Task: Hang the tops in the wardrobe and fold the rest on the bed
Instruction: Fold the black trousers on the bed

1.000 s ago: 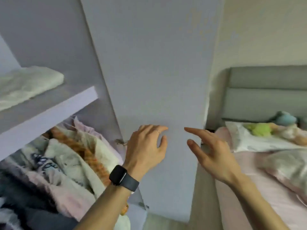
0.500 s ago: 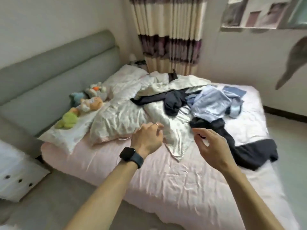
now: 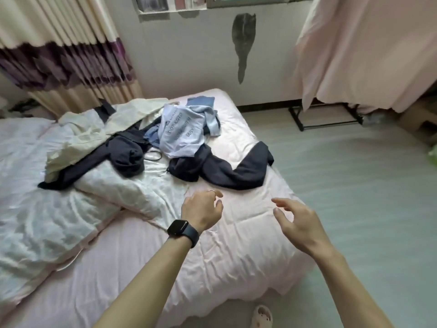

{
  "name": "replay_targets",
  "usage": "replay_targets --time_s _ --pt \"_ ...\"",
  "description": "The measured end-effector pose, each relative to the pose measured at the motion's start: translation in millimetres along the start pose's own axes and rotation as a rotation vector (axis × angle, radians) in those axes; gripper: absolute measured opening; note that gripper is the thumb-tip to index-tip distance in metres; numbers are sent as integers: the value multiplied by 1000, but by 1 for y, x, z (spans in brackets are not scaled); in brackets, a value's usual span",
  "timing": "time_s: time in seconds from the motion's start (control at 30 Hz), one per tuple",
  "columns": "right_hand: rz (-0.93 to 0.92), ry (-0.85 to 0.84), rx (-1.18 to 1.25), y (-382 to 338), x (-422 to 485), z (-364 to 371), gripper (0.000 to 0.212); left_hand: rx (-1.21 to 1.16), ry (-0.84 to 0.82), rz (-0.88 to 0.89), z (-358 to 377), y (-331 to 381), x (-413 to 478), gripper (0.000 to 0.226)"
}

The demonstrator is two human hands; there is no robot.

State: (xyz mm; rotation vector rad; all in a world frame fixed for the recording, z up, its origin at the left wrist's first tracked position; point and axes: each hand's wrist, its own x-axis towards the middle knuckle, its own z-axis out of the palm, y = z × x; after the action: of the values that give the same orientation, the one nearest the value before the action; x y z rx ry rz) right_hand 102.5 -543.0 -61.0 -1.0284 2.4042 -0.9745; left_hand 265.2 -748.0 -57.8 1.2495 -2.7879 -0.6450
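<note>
Rear wall (image 3: 189,55): off-white and plain, at 12 o'clock. A dark elongated mark (image 3: 243,39) runs down it and tapers to a point, just below the window frame (image 3: 246,1) at the top edge. A dark skirting strip (image 3: 262,108) lines the wall base.

Striped curtain (image 3: 59,48): 10 o'clock, pleated, cream with a purple band.

Pink drape (image 3: 366,43): 1 to 2 o'clock, hanging over a black metal frame (image 3: 324,117) that stands on the floor.

Floor (image 3: 354,185): pale grey-green, 3 to 5 o'clock, evenly lit.

Bed (image 3: 236,245): pink sheet, spanning 7 to 12 o'clock, far corner near the rear wall.

One pale slipper (image 3: 261,317) lies on the floor at 6 o'clock.
</note>
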Motion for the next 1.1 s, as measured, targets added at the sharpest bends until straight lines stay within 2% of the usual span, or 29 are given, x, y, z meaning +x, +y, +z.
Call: replay_targets --time_s 0.17,0.37,0.63,0.87,1.03,1.1 --pt "37 -103 -27 18 24 15 30 73 -68 -55 24 -15 23 33" --pt "-41 -282 -87 22 87 71 38 157 -121 -219 48 -73 55 36" --pt "-10 -405 -125 19 191 206 57 190 -243 -340 112 -193 138 42" --pt "81 -460 -247 29 301 354 71 303 -362 -325 190 -308 246 55" --pt "106 -425 -364 39 379 445 92 388 -374 -370 245 -383 282 68" --pt "123 -443 -399 41 406 472 97 419 -347 -336 265 -397 281 73"
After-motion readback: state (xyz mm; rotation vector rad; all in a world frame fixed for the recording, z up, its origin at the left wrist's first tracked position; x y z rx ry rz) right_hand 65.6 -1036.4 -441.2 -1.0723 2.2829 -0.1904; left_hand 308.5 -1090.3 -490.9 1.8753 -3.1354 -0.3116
